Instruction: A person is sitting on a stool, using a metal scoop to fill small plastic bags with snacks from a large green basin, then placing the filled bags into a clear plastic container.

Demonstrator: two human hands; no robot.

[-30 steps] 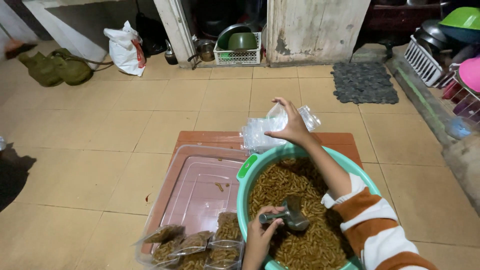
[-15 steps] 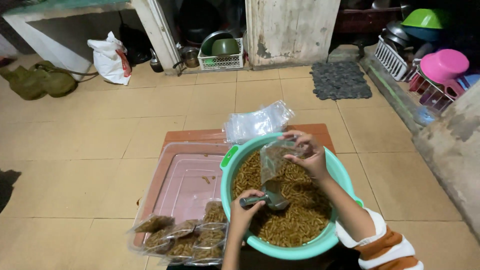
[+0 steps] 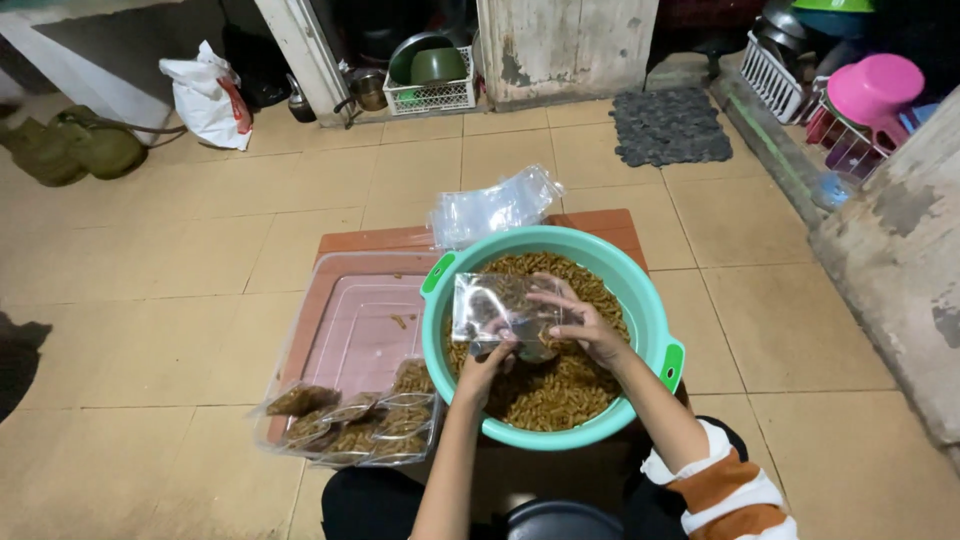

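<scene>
Clear plastic is what is being handled: a small empty bag (image 3: 492,305) is held over the green basin (image 3: 640,300), its long axis running roughly left to right, one end toward the basin's left handle and the other at the fingers. Which end is the mouth cannot be told. The bag is pinched at its right edge by the right hand (image 3: 582,325), thumb and fingers closed on the film. Below it, the left hand (image 3: 487,365) is wrapped around the handle of a metal scoop (image 3: 530,348); the scoop bowl is seen just under the bag, lying on the brown stick snacks (image 3: 555,390) that fill the basin. The scoop's handle is pointed toward the left hand, its bowl toward the right hand, though most of it is hidden by bag and fingers.

The basin is set on the tiled floor (image 3: 200,260), partly over a reddish board (image 3: 600,222). Just to its left a clear lidded tub (image 3: 365,330) is seen, and on the tub's near end several filled snack bags (image 3: 350,425) are laid side by side. Behind the basin's far rim a stack of empty clear bags (image 3: 495,208) is resting. An orange and white striped sleeve (image 3: 725,485) is seen on the right arm.
</scene>
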